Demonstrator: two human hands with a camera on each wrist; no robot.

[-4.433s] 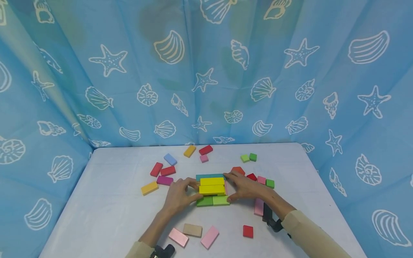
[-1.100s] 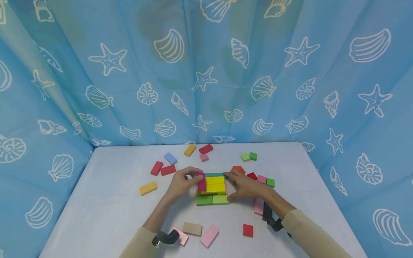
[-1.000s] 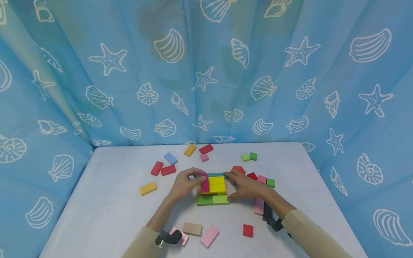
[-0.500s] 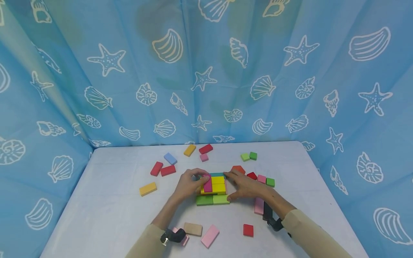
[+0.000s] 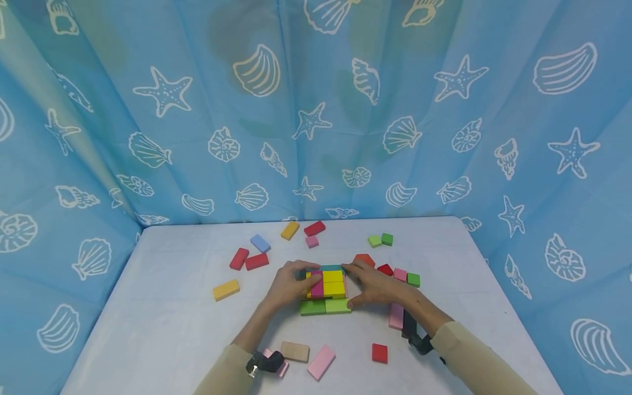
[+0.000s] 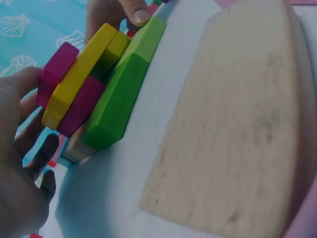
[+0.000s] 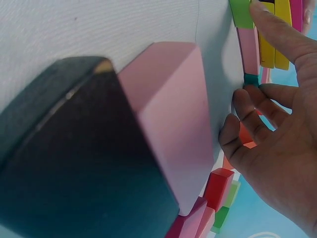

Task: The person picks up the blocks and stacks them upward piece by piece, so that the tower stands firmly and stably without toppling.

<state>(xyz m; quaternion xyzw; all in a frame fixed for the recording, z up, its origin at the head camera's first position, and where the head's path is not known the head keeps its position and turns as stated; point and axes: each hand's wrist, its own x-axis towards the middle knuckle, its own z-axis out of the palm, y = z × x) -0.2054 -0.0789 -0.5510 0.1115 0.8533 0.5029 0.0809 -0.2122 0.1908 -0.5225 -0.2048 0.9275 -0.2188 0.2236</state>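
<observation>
Between the thumb and fingers of my left hand (image 5: 290,286) is a magenta block (image 5: 316,285). It lies crosswise on top of two yellow blocks (image 5: 333,281), near their left end. The left wrist view shows another magenta block (image 6: 81,106) beneath the yellow layer. Lower down, the stack has a green block (image 5: 313,308) and a light green block (image 5: 338,306) in front, with a teal block (image 5: 332,268) at the back. My right hand (image 5: 370,284) holds the stack's right side, thumb at the light green block and fingertips at the teal one.
A plain wooden block (image 5: 295,351), a pink block (image 5: 321,362) and a red block (image 5: 379,353) lie nearer me. Black (image 5: 409,325) and pink pieces sit under my right forearm. Loose red blocks (image 5: 257,261) and a yellow-orange block (image 5: 226,289) lie left.
My left hand has brought the magenta block from the table at left onto the yellow blocks, then slid it rightward and slightly nearer me. My right hand has stayed in place.
</observation>
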